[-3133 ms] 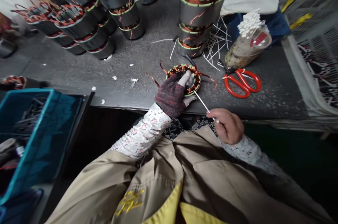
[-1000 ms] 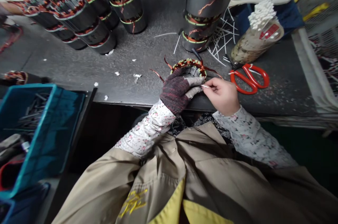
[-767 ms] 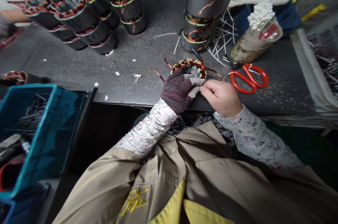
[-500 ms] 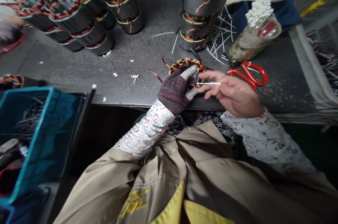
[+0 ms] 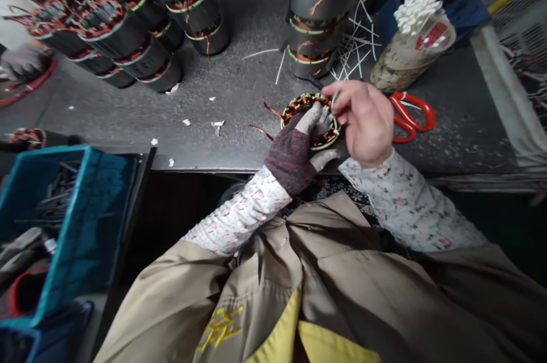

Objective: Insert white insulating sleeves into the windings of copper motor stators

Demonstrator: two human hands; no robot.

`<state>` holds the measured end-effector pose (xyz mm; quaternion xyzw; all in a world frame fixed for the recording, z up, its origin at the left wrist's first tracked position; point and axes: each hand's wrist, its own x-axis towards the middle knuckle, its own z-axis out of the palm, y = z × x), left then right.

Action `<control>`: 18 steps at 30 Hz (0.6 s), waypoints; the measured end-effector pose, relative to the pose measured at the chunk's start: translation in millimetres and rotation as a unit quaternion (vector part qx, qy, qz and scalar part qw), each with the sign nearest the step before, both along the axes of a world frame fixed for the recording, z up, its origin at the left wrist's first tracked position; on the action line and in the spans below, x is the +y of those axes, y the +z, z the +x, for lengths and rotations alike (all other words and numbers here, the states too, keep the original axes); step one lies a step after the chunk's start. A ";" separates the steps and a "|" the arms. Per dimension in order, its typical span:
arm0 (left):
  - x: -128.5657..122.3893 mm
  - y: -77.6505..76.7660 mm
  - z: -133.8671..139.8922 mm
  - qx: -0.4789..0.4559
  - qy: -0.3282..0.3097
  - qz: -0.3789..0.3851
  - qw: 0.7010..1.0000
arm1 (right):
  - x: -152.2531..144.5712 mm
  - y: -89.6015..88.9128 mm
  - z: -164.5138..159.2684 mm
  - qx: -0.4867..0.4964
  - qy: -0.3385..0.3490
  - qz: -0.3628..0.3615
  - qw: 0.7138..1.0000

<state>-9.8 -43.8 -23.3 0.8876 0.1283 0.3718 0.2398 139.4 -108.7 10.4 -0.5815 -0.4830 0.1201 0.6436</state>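
Observation:
A motor stator (image 5: 299, 103) with copper windings and a pale green rim lies near the table's front edge. My left hand (image 5: 293, 152), in a dark knit glove, is closed on its near side, with light-coloured fingertips inside the ring. At the stator's right side, my bare right hand (image 5: 368, 121) pinches a white tie cord (image 5: 334, 105) that curves up from the windings. Copper leads (image 5: 261, 130) stick out to the left. Red-handled scissors (image 5: 421, 115) rest right of my right hand, their blades hidden from view.
Stacked stators (image 5: 132, 32) stand at the back left, and another stack (image 5: 325, 4) behind my hands. Loose white cords (image 5: 354, 49) lie beside a holder (image 5: 401, 61) full of white cords. A teal bin (image 5: 81, 203) is at left. Another person's gloved hand (image 5: 25, 61) shows far left.
My right hand has moved up and turned, drawing the white cord from lying sideways to curving upward at the stator's edge. My left hand and the stator have shifted slightly right.

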 end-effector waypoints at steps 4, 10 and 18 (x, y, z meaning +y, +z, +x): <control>30.0 30.1 -29.3 0.042 -0.060 0.110 0.991 | -27.8 -20.5 5.8 -0.245 -0.002 -0.047 0.968; 75.8 68.8 -19.8 0.270 -0.188 0.296 0.897 | -25.4 -48.4 6.0 -0.257 -0.002 -0.045 0.965; 89.4 65.8 -8.6 0.180 -0.258 0.333 0.889 | -45.3 -13.2 28.1 -0.248 -0.153 0.034 0.956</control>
